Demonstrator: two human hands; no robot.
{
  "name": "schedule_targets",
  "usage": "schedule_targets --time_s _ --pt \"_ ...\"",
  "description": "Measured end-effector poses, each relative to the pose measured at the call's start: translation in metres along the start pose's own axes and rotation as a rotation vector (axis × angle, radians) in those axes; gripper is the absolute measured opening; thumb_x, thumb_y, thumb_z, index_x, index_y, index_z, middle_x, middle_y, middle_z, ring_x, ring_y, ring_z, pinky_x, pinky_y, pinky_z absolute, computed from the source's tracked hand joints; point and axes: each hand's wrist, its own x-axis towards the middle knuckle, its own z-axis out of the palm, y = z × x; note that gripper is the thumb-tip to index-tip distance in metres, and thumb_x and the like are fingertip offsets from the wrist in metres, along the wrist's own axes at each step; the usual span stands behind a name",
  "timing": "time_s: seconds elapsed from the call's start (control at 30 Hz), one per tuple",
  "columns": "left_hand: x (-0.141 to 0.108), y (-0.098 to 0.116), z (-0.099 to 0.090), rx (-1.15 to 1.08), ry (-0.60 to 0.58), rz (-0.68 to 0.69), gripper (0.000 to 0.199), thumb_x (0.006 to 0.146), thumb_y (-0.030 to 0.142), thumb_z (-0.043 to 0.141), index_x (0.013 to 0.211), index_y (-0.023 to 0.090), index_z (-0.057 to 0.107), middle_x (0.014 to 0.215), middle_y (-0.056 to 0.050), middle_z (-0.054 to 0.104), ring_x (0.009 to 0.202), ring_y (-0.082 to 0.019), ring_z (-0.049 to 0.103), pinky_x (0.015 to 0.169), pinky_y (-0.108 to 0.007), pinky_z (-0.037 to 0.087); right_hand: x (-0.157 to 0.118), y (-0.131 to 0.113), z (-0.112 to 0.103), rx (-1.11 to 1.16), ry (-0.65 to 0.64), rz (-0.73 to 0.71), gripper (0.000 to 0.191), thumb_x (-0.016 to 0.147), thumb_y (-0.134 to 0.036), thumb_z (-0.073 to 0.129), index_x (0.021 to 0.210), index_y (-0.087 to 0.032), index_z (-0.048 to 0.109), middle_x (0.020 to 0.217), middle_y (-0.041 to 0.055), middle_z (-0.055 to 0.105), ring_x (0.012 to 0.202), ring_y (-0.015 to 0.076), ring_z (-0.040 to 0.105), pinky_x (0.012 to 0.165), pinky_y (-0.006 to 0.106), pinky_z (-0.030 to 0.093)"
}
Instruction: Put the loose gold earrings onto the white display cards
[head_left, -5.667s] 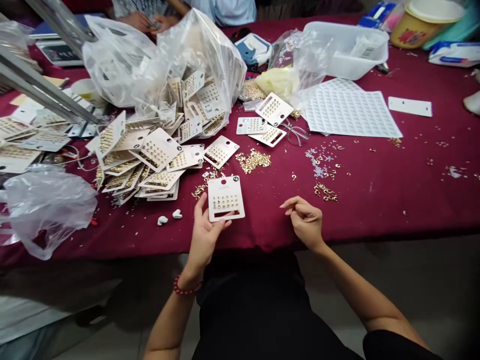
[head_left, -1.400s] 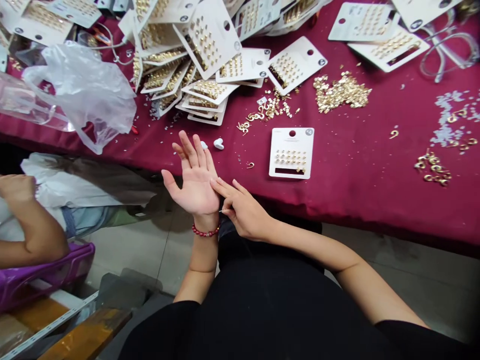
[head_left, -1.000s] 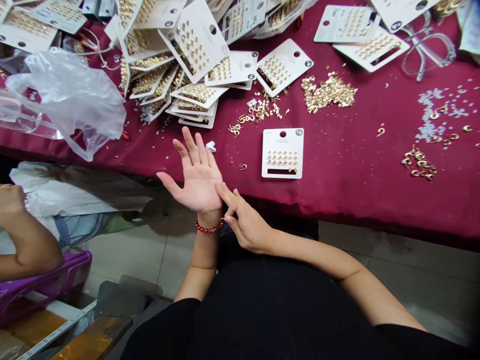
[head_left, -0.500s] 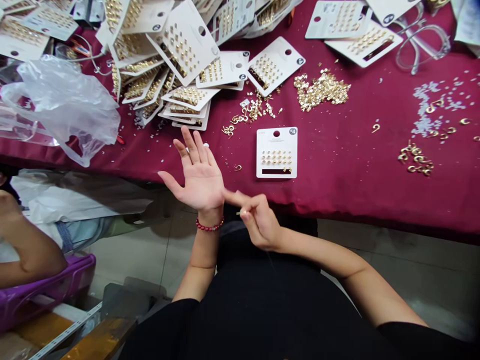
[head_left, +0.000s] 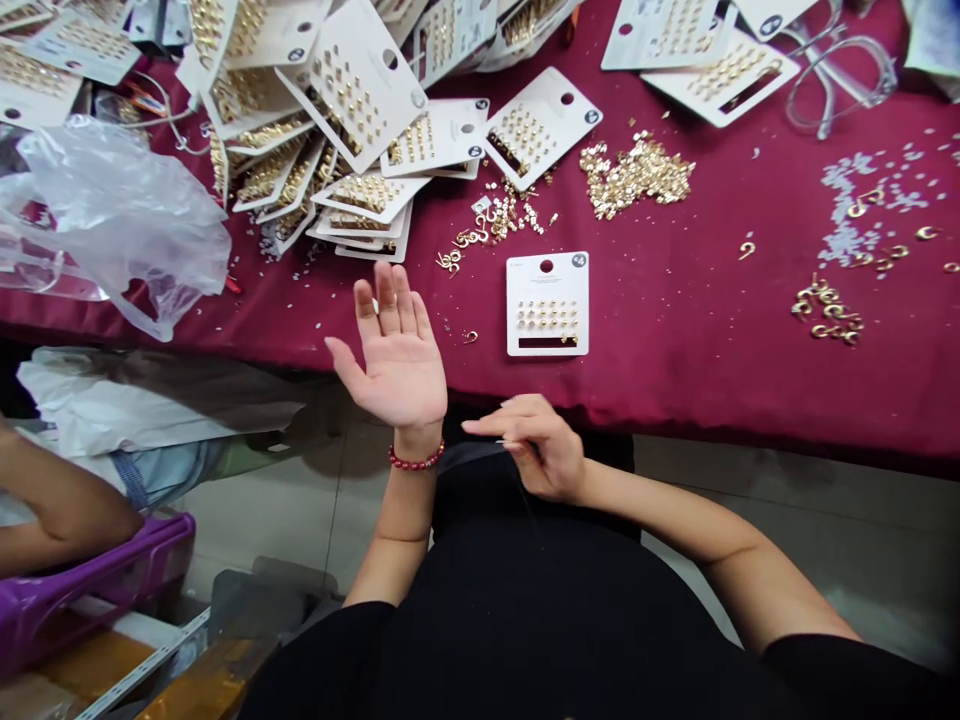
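Observation:
My left hand (head_left: 401,365) is turned palm up at the table's front edge, fingers stretched out, with no object on the palm. A red bead bracelet (head_left: 416,458) circles that wrist. To its right, my right hand (head_left: 544,450) hovers in front of the table edge. Its index finger points left while the thumb presses against another finger; anything between them is too small to make out. Beyond the hands, a white earring card (head_left: 547,290) lies flat, with rows of small studs and a dark slot holding a few gold pieces at its right end.
Filled earring cards (head_left: 360,85) are heaped at the back left, beside a clear plastic bag (head_left: 127,210). Gold backs (head_left: 637,175), gold hoops (head_left: 829,312) and tiny clear stoppers (head_left: 851,210) lie on the maroon cloth (head_left: 697,330). Another person's arm (head_left: 60,500) is at left.
My right hand has drawn back to the right, its index finger now apart from my left hand. The left hand stays palm up, its fingers slightly more bent. The view has shifted slightly.

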Motion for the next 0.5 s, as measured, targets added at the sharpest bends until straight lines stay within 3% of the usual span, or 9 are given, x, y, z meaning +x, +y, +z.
schedule_targets --time_s 0.1,0.17,0.27,0.37,0.5 --pt "0.005 -0.007 0.012 0.246 -0.24 0.108 0.045 0.091 0.06 0.05 0.125 0.03 0.054 0.134 0.002 0.058 0.135 -0.023 0.047 0.117 -0.044 0.035 -0.006 0.007 -0.027 -0.198 0.204 0.085 0.016 0.086 -0.013 0.061 0.098 -0.024 0.059 0.095 0.0037 0.076 0.078 0.0147 0.069 0.067 0.03 0.054" --pt "0.005 -0.011 0.03 0.478 -0.39 0.044 0.042 0.091 0.053 0.054 0.123 0.026 0.057 0.138 -0.004 0.053 0.133 -0.027 0.047 0.112 -0.047 0.039 -0.007 0.012 -0.045 -0.334 0.313 0.212 0.014 0.083 -0.016 0.068 0.093 -0.024 0.065 0.089 0.0025 0.075 0.075 0.0153 0.068 0.064 0.03 0.053" --pt "0.0 -0.016 0.058 0.674 -0.367 -0.005 0.044 0.088 0.05 0.06 0.123 0.023 0.058 0.146 -0.013 0.043 0.134 -0.034 0.044 0.108 -0.052 0.042 -0.003 0.018 -0.065 -0.438 0.375 0.352 0.008 0.082 -0.023 0.071 0.09 -0.024 0.071 0.084 0.0009 0.074 0.07 0.0144 0.066 0.062 0.03 0.051" --pt "-0.002 -0.021 0.071 0.627 -0.337 -0.027 0.056 0.08 0.044 0.072 0.129 0.025 0.054 0.152 -0.013 0.033 0.128 -0.036 0.05 0.105 -0.051 0.045 0.0 0.021 -0.07 -0.478 0.33 0.356 0.006 0.082 -0.024 0.072 0.087 -0.025 0.073 0.079 -0.001 0.074 0.064 0.0121 0.063 0.064 0.03 0.049" --pt "0.003 -0.023 0.064 0.407 -0.324 -0.078 0.085 0.071 0.037 0.081 0.143 0.032 0.035 0.136 -0.009 0.053 0.118 -0.03 0.059 0.098 -0.043 0.052 0.002 0.02 -0.068 -0.541 0.322 0.352 0.004 0.081 -0.027 0.073 0.085 -0.025 0.074 0.074 -0.002 0.074 0.063 0.0127 0.064 0.072 0.033 0.048"
